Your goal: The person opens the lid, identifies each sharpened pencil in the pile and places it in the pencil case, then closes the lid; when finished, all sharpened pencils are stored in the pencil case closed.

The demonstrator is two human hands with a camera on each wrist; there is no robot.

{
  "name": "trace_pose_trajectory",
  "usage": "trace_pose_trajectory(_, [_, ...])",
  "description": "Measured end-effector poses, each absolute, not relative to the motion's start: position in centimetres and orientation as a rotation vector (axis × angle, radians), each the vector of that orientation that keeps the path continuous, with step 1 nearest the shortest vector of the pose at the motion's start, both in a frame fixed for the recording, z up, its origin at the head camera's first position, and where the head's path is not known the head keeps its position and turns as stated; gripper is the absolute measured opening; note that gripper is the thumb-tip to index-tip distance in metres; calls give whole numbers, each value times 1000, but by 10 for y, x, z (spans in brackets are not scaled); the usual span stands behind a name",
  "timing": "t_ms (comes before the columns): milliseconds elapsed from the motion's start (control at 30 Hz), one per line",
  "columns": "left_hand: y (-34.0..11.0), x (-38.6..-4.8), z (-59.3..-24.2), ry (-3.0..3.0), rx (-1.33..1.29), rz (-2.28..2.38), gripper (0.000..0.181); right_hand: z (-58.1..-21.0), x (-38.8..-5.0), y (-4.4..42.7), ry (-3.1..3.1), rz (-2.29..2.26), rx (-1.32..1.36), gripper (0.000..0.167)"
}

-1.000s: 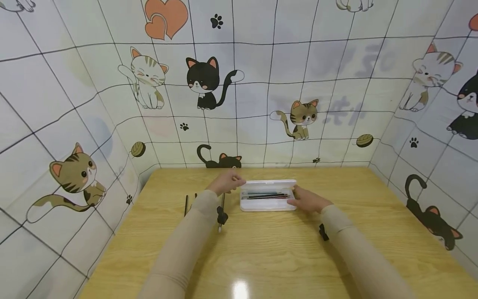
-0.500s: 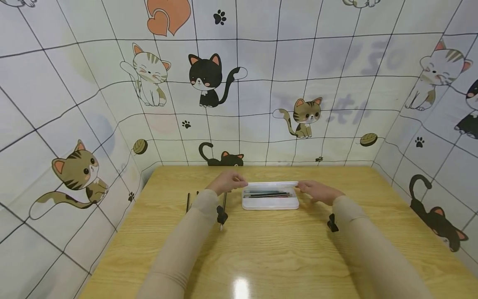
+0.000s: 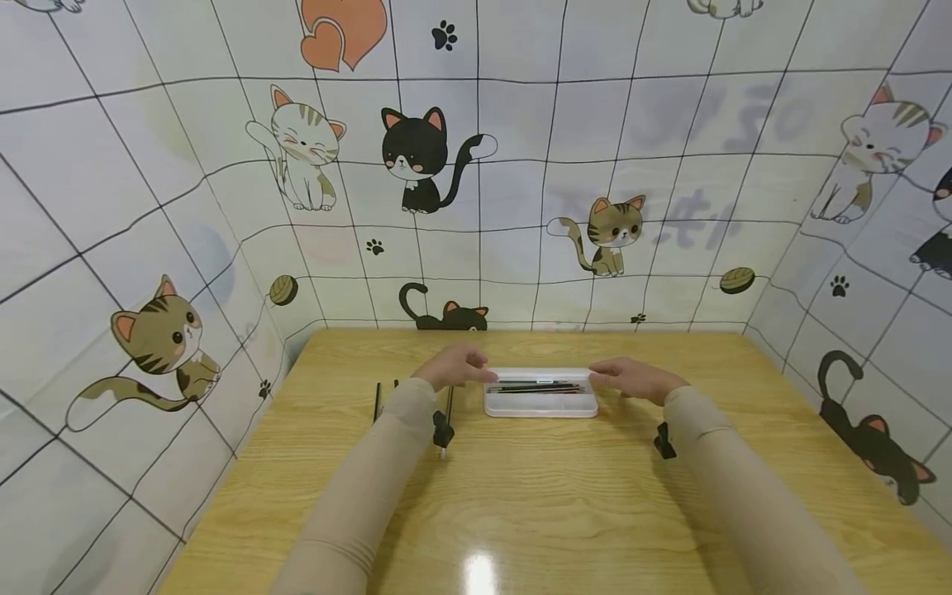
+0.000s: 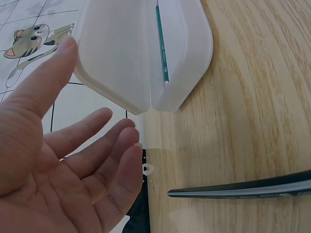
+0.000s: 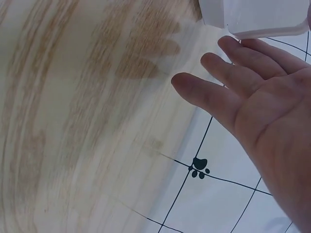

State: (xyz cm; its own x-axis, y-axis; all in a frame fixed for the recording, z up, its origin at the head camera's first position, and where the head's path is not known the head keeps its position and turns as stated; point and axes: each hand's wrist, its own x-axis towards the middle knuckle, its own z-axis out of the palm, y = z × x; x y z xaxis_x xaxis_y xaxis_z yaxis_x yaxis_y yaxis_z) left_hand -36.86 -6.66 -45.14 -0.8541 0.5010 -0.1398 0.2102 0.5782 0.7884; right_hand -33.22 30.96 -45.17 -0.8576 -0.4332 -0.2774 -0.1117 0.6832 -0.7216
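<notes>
A white plastic pencil case (image 3: pixel 540 405) lies on the wooden table with its lid (image 3: pixel 543 374) raised at the back, leaning over the contents. Several slim pencils (image 3: pixel 539 388) lie inside; a green one (image 4: pixel 162 46) shows in the left wrist view. At the lid's left end is my left hand (image 3: pixel 452 366); its thumb touches the lid's edge and its other fingers are loosely bent, away from the case. My right hand (image 3: pixel 638 380) is at the lid's right end, fingers extended. In the right wrist view its fingertips are by the case's corner (image 5: pixel 267 19); contact there is unclear.
Dark pencils lie left of the case, one (image 3: pixel 449 403) beside the left wrist and another (image 3: pixel 378 401) beyond the forearm. Black devices (image 3: pixel 443 430) sit at both wrists. A cat-patterned cloth wall (image 3: pixel 513 248) surrounds the wooden table (image 3: pixel 550 504) at back and sides.
The lid has tipped forward and down over the pencils. My right hand has moved from the case's right side to the lid's end. My left hand stays at the lid and has lowered slightly.
</notes>
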Motion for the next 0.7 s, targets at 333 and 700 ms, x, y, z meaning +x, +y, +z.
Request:
trace_pose_trajectory(333, [-68,-363,-453,2490,602,1067,61,-448,-332,309,2473,-969,-473,70])
trace_pose_trajectory(700, [-64,-359,-454,2512,627,964,58,-454,-333,308,2526,-926,-439,74])
